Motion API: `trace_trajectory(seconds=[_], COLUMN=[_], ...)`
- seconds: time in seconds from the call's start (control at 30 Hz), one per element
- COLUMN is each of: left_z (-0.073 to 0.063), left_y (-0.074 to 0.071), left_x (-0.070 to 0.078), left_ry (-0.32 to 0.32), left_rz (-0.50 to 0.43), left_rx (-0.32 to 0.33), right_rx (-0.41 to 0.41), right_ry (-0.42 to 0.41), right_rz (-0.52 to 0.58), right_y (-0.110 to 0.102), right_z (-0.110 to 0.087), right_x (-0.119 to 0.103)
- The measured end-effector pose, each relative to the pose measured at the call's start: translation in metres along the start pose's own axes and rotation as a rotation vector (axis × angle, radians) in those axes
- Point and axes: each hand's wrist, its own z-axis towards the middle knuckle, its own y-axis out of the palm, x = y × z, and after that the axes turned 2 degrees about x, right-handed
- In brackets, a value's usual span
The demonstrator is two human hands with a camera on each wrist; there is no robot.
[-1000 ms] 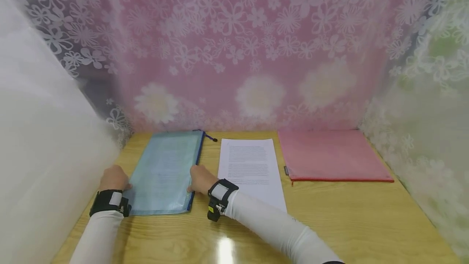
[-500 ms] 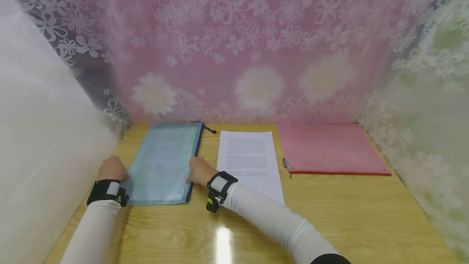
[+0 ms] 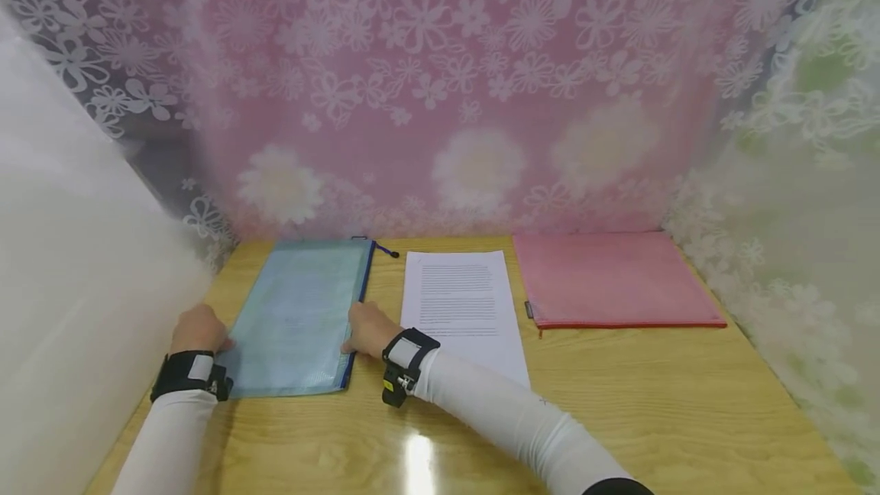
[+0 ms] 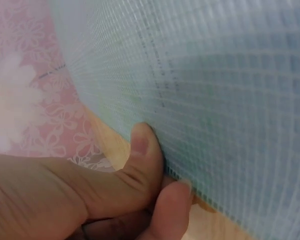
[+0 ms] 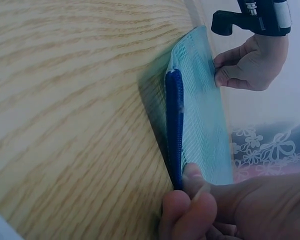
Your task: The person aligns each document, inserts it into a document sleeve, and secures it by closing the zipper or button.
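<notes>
A light-blue mesh zipper pouch (image 3: pixel 296 312) with a dark blue zipper (image 5: pixel 174 120) along its right side lies at the left of the table; faint printed lines show through it. My left hand (image 3: pixel 199 329) pinches its left edge, the thumb (image 4: pixel 146 150) on top and a finger beneath. At the opposite edge my right hand (image 3: pixel 371 329) pinches the zipper side between thumb and fingers. In the right wrist view the zipper edge stands slightly off the wood, with a shadow under it. The fingertips below the pouch are partly hidden.
A printed paper sheet (image 3: pixel 457 292) lies right of the pouch, partly under my right forearm. Farther right is a pink zipper pouch (image 3: pixel 612 281) with a red zipper. A floral curtain (image 3: pixel 474 98) closes the back, and pale sheets hang at both sides of the wooden table (image 3: pixel 660 411).
The head view has shifted slightly. Both hands keep their pinch on the blue zipper pouch, which stays in about the same place beside the paper.
</notes>
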Motion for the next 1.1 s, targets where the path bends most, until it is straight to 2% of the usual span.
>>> trace_trajectory(seconds=[0.33, 0.47, 0.63, 0.83, 0.93, 1.1], left_z=[-0.017, -0.020, -0.018, -0.011, -0.007, -0.002], left_y=[0.003, 0.005, 0.007, 0.006, 0.006, 0.005], left_x=[-0.017, -0.019, -0.015, -0.006, -0.005, -0.008], left_ry=[-0.011, -0.019, -0.033, -0.017, -0.038, -0.036], left_rz=[-0.014, -0.006, 0.000, -0.001, 0.002, 0.043], left_rx=[0.001, 0.010, 0.007, 0.021, -0.006, -0.040], right_rx=[-0.016, -0.010, -0.016, -0.030, -0.061, -0.088], right_ry=[-0.010, -0.013, 0.003, 0.018, 0.035, 0.062], right_rz=[-0.042, -0.058, -0.061, -0.040, -0.009, 0.015], right_y=[0.010, 0.013, 0.012, 0.006, 0.003, 0.001], right_z=[-0.006, -0.007, -0.004, 0.005, 0.007, 0.011], right_x=[-0.008, -0.009, -0.005, 0.003, 0.006, 0.007])
